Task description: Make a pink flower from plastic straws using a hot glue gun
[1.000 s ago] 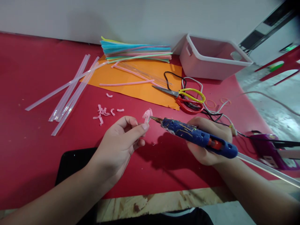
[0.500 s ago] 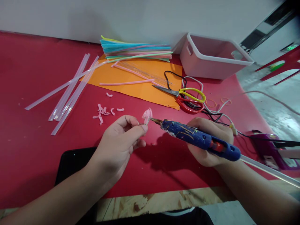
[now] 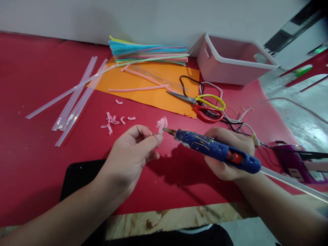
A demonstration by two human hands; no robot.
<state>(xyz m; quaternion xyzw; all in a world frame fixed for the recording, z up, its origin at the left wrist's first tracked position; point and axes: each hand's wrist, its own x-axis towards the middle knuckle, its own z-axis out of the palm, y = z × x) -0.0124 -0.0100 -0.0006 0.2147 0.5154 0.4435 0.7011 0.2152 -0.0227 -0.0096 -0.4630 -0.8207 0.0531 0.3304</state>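
Red tabletop (image 3: 38,171), pale wall (image 3: 64,20) at the back. From my end I see the L hand (image 3: 128,157) pinching a small pink tuft (image 3: 162,123) btwn thumb & fingertips, held up over the tabletop, approx. mid-view. R hand (image 3: 232,138) has its fingers wrapped round a blue glue gun (image 3: 202,143), nozzle pointing L, right by the tuft; I can't tell if they touch. Clear stick pokes out the gun's rear.

Pink offcuts (image 3: 110,121) lie L of the tuft, clear sticks (image 3: 82,97) crossed beyond. Farther back: orange sheet (image 3: 146,97) w/ pink stems (image 3: 138,89) on it, multicolor bundle (image 3: 148,53) at its far edge. Scissors (image 3: 190,99), 1 yellow & 1 red handle, overlap the sheet's R side, cords (image 3: 220,90) alongside. Pink bin (image 3: 225,70) back R; 2 rubber bands (image 3: 231,111) below it. Black flat item (image 3: 79,176) partly under the L forearm.
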